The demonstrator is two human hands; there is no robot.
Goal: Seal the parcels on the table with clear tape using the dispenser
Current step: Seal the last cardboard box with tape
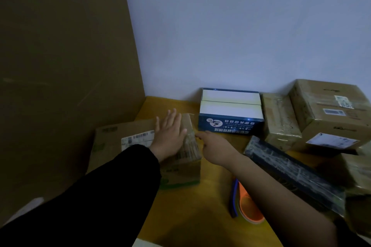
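Cardboard sheet is standing upright along the table's left edge and is closing that side off. Yellow table is carrying everything else, and a pale wall is running along its back edge.

Brown parcels are crowding the back right corner. A long dark parcel, wrapped in glossy tape, is lying slantwise in front of them toward the right edge. A blue-and-white box is sitting at the middle of the back edge.

Working item: the brown carton is sitting near the left edge, beside the cardboard sheet, label facing up. Left hand is lying flat on its lid with fingers straight, pressing and gripping nothing. Right hand is reaching to the carton's top right edge with one digit touching it. Its other fingers are hidden, so I cannot tell whether it is grasping.

Dispenser, orange and blue, is lying unheld toward the front edge, under the right forearm and apart from the carton.

Handling estimate:
- The carton is looking stiff and fairly light.
- Its taped right end is looking slick, so a flat palm on the lid with fingers against a bare side wall is likely holding best.

Room:
- Open table is lying between the carton and the dark parcel, running to the front edge.
- Left and back right are offering no clearance.
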